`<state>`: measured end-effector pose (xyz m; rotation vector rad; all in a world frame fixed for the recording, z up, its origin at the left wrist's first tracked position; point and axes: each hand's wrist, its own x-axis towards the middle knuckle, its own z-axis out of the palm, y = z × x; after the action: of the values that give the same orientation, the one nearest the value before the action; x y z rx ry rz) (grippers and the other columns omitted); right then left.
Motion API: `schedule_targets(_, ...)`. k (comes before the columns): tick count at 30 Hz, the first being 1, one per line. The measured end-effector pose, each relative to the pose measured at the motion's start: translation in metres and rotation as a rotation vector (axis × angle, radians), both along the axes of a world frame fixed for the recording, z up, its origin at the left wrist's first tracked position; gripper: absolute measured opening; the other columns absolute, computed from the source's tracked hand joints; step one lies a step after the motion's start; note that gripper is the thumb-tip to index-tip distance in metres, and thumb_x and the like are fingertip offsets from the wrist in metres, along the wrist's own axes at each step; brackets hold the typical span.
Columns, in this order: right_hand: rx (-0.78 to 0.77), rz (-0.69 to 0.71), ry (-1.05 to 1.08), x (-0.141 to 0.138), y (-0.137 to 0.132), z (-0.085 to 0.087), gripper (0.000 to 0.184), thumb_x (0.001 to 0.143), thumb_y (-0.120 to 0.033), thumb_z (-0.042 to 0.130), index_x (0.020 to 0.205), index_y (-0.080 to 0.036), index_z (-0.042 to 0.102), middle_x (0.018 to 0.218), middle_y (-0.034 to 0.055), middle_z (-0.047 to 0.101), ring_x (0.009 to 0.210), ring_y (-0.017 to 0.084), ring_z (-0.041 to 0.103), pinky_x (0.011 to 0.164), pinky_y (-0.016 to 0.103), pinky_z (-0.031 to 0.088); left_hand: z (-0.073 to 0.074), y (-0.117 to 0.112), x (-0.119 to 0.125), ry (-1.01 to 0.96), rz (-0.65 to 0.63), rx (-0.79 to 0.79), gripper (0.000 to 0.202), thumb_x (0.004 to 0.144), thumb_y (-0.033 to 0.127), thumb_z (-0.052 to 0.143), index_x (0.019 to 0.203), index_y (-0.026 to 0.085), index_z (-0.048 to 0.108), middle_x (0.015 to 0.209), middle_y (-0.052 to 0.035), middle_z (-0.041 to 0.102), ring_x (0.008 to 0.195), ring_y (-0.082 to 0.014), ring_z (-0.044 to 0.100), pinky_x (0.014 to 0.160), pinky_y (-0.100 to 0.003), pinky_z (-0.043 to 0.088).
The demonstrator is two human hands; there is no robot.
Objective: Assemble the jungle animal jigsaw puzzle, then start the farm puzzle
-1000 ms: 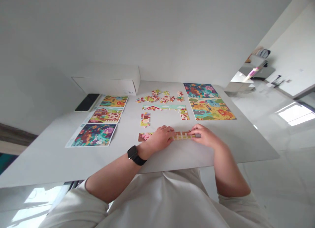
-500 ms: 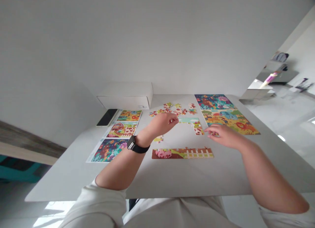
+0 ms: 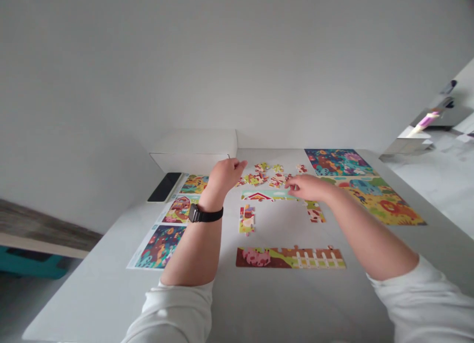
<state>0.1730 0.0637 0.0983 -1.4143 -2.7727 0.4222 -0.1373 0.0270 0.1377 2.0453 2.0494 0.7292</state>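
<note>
My left hand [image 3: 225,175] is raised in front of the white box, fingers curled in and thumb pointing right; whatever they may hold is hidden. Just right of it lie loose jigsaw puzzle pieces [image 3: 256,179]. My right hand [image 3: 308,186] reaches in with fingers loosely bent and thumb apart, its tips at the loose pieces and over the right end of a joined top strip [image 3: 255,196] with a red roof. Below are a left-side section [image 3: 247,219], a cow section [image 3: 316,214] and a bottom strip [image 3: 264,258] with a pig and fence.
Picture sheets [image 3: 159,247] lie on the left beside a dark phone [image 3: 165,187]. The white box [image 3: 192,141] stands against the wall. Two finished-looking pictures, one dark blue [image 3: 335,161] and one yellow [image 3: 392,205], lie at right on the white table [image 3: 296,303].
My left hand has moved left and up, uncovering the left-side section and the red roof. My right hand has moved from beside the cow section to the loose pieces. The view has shifted.
</note>
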Motion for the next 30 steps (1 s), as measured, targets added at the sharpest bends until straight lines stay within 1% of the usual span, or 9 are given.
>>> schedule_targets(3, 0.075, -0.049, -0.029, -0.028, 0.041, -0.009, 0.024, 0.095, -0.028, 0.066, 0.112, -0.026, 0.083, 0.113, 0.0088, 0.082, 0.100, 0.026, 0.075, 0.087, 0.032, 0.053, -0.003, 0.004, -0.009, 0.010, 0.034, 0.022, 0.039, 0.100, 0.048, 0.053, 0.077, 0.022, 0.071, 0.082, -0.0094, 0.076, 0.077, -0.0233, 0.063, 0.066, -0.032, 0.034)
schedule_targets(5, 0.094, -0.092, -0.079, -0.047, 0.065, -0.015, 0.028, 0.096, -0.027, 0.066, 0.119, -0.023, 0.081, 0.122, 0.0116, 0.080, 0.109, 0.028, 0.075, 0.091, 0.032, 0.053, -0.002, 0.004, -0.012, 0.006, 0.048, 0.033, 0.036, 0.099, 0.047, 0.055, 0.080, 0.022, 0.073, 0.083, -0.0089, 0.076, 0.078, -0.0235, 0.064, 0.067, -0.032, 0.036)
schedule_targets(8, 0.148, -0.116, -0.060, -0.069, 0.097, -0.025, 0.038, 0.098, -0.028, 0.065, 0.132, -0.017, 0.075, 0.136, 0.0159, 0.074, 0.125, 0.029, 0.069, 0.105, 0.034, 0.050, 0.001, 0.003, -0.012, -0.002, 0.047, 0.031, 0.034, 0.099, 0.046, 0.056, 0.084, 0.022, 0.075, 0.085, -0.0085, 0.077, 0.078, -0.0233, 0.065, 0.068, -0.032, 0.038)
schedule_targets(12, 0.171, -0.140, 0.061, -0.091, 0.128, -0.040, 0.041, 0.098, -0.025, 0.064, 0.138, -0.017, 0.071, 0.144, 0.0139, 0.070, 0.132, 0.027, 0.066, 0.113, 0.036, 0.048, 0.006, 0.001, -0.012, -0.015, 0.041, 0.035, 0.032, 0.099, 0.044, 0.056, 0.085, 0.022, 0.075, 0.085, -0.0076, 0.077, 0.077, -0.0221, 0.064, 0.067, -0.032, 0.038)
schedule_targets(15, 0.175, -0.131, 0.078, -0.102, 0.141, -0.053, 0.048, 0.097, -0.027, 0.068, 0.144, -0.016, 0.067, 0.149, 0.0150, 0.067, 0.137, 0.028, 0.063, 0.116, 0.037, 0.046, 0.008, 0.001, -0.013, -0.033, 0.036, 0.047, 0.031, 0.099, 0.044, 0.056, 0.086, 0.022, 0.075, 0.084, -0.0068, 0.076, 0.076, -0.0212, 0.064, 0.066, -0.031, 0.037)
schedule_targets(19, 0.157, -0.102, 0.046, -0.103, 0.147, -0.065, 0.059, 0.093, -0.038, 0.075, 0.146, -0.017, 0.064, 0.149, 0.0155, 0.067, 0.136, 0.030, 0.063, 0.115, 0.038, 0.047, 0.007, 0.002, -0.014, -0.051, 0.030, 0.045, 0.031, 0.100, 0.043, 0.056, 0.088, 0.022, 0.076, 0.086, -0.0070, 0.077, 0.077, -0.0210, 0.064, 0.067, -0.031, 0.037)
schedule_targets(23, 0.209, -0.132, 0.018, -0.088, 0.149, -0.069, 0.062, 0.091, -0.051, 0.074, 0.143, -0.018, 0.067, 0.143, 0.0169, 0.069, 0.131, 0.033, 0.065, 0.111, 0.039, 0.049, 0.005, 0.004, -0.014, -0.075, 0.024, 0.032, 0.028, 0.100, 0.042, 0.057, 0.094, 0.023, 0.077, 0.086, -0.0061, 0.077, 0.078, -0.0214, 0.065, 0.068, -0.030, 0.039)
schedule_targets(27, 0.196, -0.236, 0.002, -0.068, 0.154, -0.070, 0.059, 0.090, -0.047, 0.071, 0.142, -0.020, 0.068, 0.141, 0.0169, 0.068, 0.126, 0.033, 0.067, 0.107, 0.039, 0.051, 0.006, 0.004, -0.013, -0.101, 0.024, 0.017, 0.027, 0.100, 0.041, 0.058, 0.097, 0.023, 0.077, 0.086, -0.0068, 0.077, 0.081, -0.0224, 0.067, 0.070, -0.030, 0.040)
schedule_targets(30, 0.186, -0.236, 0.008, -0.060, 0.156, -0.069, 0.058, 0.090, -0.045, 0.071, 0.143, -0.021, 0.068, 0.142, 0.0163, 0.068, 0.127, 0.032, 0.066, 0.109, 0.040, 0.051, 0.007, 0.004, -0.012, -0.110, 0.026, 0.017, 0.027, 0.100, 0.042, 0.058, 0.098, 0.022, 0.077, 0.087, -0.0073, 0.078, 0.082, -0.0231, 0.067, 0.070, -0.030, 0.041)
